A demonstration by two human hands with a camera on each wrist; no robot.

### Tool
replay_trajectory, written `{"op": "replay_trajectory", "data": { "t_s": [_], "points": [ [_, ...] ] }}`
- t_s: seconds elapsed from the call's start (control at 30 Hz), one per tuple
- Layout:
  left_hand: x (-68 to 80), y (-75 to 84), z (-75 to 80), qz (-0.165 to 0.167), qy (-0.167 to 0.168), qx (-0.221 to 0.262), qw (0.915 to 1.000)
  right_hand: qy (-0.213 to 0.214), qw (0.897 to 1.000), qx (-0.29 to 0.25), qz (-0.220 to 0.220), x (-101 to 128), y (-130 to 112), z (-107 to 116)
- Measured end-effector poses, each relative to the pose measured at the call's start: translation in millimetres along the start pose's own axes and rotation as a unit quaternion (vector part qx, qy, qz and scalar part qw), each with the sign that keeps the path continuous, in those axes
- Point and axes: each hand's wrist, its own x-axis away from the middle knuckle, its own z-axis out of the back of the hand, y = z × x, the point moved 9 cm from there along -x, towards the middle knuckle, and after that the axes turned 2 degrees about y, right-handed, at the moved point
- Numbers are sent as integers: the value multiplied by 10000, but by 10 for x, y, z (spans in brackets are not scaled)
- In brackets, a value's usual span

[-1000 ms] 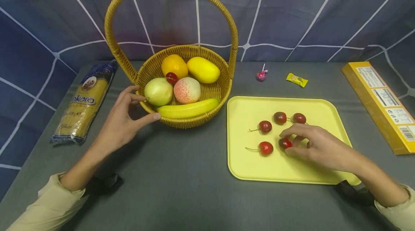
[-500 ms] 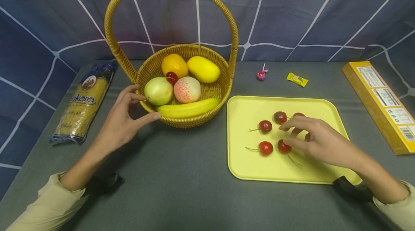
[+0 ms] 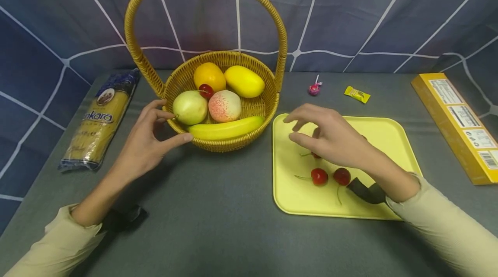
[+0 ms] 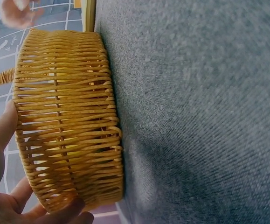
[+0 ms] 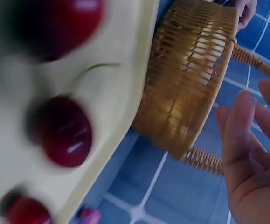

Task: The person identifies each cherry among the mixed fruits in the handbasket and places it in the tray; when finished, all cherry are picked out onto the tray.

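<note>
My left hand (image 3: 145,141) holds the near left side of a wicker basket (image 3: 221,146); thumb and fingers lie against its rim and wall, also in the left wrist view. In the basket are a green pear-like fruit (image 3: 189,108), an orange (image 3: 209,76), a yellow mango-like fruit (image 3: 244,81), a peach (image 3: 225,106), a banana (image 3: 226,129) and a cherry (image 3: 206,91). My right hand (image 3: 330,136) hovers over the yellow tray (image 3: 284,199), fingers loosely bent and apart, with nothing seen between them. Below lie a red cherry (image 3: 319,176) and a darker cherry (image 3: 342,176); other cherries are partly hidden.
A pasta packet (image 3: 99,119) lies left of the basket. Behind the tray are a lollipop (image 3: 314,88) and a yellow wrapped candy (image 3: 357,94). A long yellow box (image 3: 457,128) lies at the right. Tile-patterned cloth (image 3: 350,17) hangs behind.
My right hand has let go of the darker cherry, lifted away, and moved left and back toward the basket. That cherry's stem now points toward me. The left hand stays on the basket.
</note>
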Motion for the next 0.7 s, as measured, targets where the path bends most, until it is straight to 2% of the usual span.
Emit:
{"op": "replay_trajectory", "data": {
  "t_s": [0.1,0.23,0.33,0.47,0.57,0.7],
  "points": [
    [-1,2,2,-4,11,-21,10000,64,9996,-67,252,-254,-130,-91],
    [-1,0,3,-50,33,-22,10000,43,9993,-68,378,-603,-274,-233],
    [3,-6,0,-80,31,19,10000,-137,9993,115,314,-864,-339,-368],
    [11,-15,-4,-72,16,35,10000,-493,9958,643,415,-1180,-401,-571],
    [9,-13,-8,-74,12,33,10000,-718,9915,937,551,-1362,-426,-711],
    [4,-2,-6,-78,35,56,9999,-906,9885,1031,627,-1542,-447,-843]
  ]
}}
